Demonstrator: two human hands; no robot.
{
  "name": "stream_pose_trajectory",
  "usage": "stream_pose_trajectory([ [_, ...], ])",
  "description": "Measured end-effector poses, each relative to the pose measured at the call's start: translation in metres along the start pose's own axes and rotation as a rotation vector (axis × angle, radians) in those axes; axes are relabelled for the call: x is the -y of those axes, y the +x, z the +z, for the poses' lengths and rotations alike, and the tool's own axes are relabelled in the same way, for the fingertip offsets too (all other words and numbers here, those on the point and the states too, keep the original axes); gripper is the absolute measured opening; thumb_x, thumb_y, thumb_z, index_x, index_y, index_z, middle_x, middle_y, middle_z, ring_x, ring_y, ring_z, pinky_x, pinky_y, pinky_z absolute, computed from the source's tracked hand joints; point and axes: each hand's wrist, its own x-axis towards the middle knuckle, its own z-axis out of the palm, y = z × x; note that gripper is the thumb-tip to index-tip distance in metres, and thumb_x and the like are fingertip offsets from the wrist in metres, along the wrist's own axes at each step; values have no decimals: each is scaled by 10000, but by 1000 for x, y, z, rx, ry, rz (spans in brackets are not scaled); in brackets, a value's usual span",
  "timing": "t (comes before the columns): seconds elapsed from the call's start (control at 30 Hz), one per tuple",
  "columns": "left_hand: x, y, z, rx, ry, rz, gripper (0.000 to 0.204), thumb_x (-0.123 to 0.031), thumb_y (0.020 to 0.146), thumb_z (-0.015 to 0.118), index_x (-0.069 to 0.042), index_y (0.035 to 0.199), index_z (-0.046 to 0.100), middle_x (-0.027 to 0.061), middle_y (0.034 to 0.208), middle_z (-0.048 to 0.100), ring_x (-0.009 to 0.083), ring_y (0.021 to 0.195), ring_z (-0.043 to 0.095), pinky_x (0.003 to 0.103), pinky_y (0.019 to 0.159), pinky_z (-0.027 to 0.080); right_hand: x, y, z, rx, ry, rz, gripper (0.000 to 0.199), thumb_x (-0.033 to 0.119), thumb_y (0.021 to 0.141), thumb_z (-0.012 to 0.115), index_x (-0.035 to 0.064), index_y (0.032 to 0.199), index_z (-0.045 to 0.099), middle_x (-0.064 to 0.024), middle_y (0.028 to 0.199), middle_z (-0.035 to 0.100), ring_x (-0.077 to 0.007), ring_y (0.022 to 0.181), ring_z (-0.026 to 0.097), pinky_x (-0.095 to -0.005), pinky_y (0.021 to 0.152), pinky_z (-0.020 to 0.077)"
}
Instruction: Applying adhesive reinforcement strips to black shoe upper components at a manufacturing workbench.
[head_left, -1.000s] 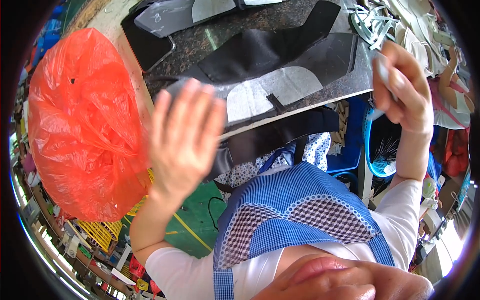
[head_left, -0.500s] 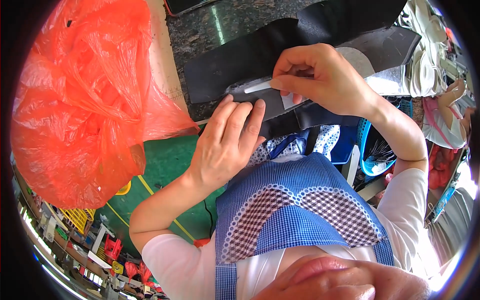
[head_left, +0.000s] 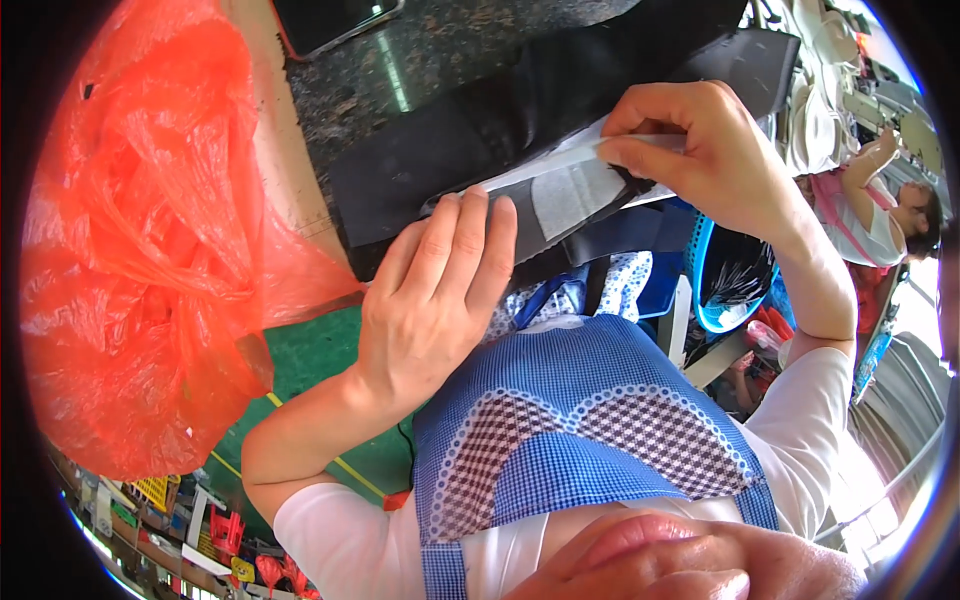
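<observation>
A long black sheet (head_left: 430, 165) of leather-like material lies across the table edge in front of me. My left hand (head_left: 425, 300) rests flat on its near part, fingers stretched out and side by side, holding nothing. Between thumb and forefinger, my right hand (head_left: 710, 150) pinches a thin whitish translucent strip (head_left: 552, 162). The strip runs taut from that pinch down to the tips of my left fingers, along a seam or fold in the black sheet. Just under it shows a pale grey patch (head_left: 578, 202) on the black material. The strip's left end is hidden by my left fingers.
A large red plastic bag (head_left: 150, 250) bulges at the left. A phone-like dark device (head_left: 330, 22) lies on the speckled stone tabletop (head_left: 445, 65). White curved pieces (head_left: 815, 80) are stacked at right, above a blue basket (head_left: 706, 290). Another person (head_left: 865, 210) sits farther right.
My right hand has moved right and slightly up, drawing out a longer length of the whitish strip. More of the grey patch shows. The whole view has shifted a little.
</observation>
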Motion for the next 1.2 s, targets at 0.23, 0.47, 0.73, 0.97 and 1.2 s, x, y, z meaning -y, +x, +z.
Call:
stream_pose_trajectory([
  [0.23, -13, 47, -27, 213, -10, -43, 738, -466, 843, 723, 35, 1368, 590, 148, 1314, 588, 294, 1207, 563, 423, 1034, 461, -14, 18, 1, 1, -279, -38, 264, 286, 869, 743, 23, 865, 727, -151, 763, 710, -343, 765, 725, -420, 693, 566],
  [0.47, -49, 82, -10, 277, 433, 165, 475, -148, 912, 587, 54, 1342, 598, 174, 1333, 588, 293, 1126, 612, 352, 1050, 493, -50, 9, -25, -182, -315, -195, 296, 321, 878, 793, 49, 922, 683, -128, 706, 660, -277, 653, 685, -375, 594, 524],
  [0.73, -37, 114, -15, 290, 431, 300, 375, -221, 907, 600, -13, 1184, 743, 146, 1255, 691, 231, 1092, 597, 307, 919, 447, -72, 5, -27, -280, -424, -192, 236, 253, 906, 783, 45, 952, 682, -62, 680, 627, -137, 595, 610, -324, 558, 474],
  [0.97, -41, 118, -6, 286, 384, 262, 534, -302, 834, 754, 49, 1226, 664, 155, 1237, 632, 240, 1080, 608, 294, 928, 533, -98, -7, -26, -222, 152, -76, 205, 200, 946, 742, -1, 918, 713, -42, 719, 686, -97, 639, 614, -271, 599, 478],
  [1.2, -39, 152, 9, 190, 230, 147, 814, -577, 808, 757, -24, 1381, 588, 34, 944, 542, 135, 825, 621, 250, 621, 542, -98, 0, -21, -286, 46, -12, 221, 251, 922, 755, 32, 909, 725, -71, 718, 696, -170, 618, 653, -314, 590, 506],
])
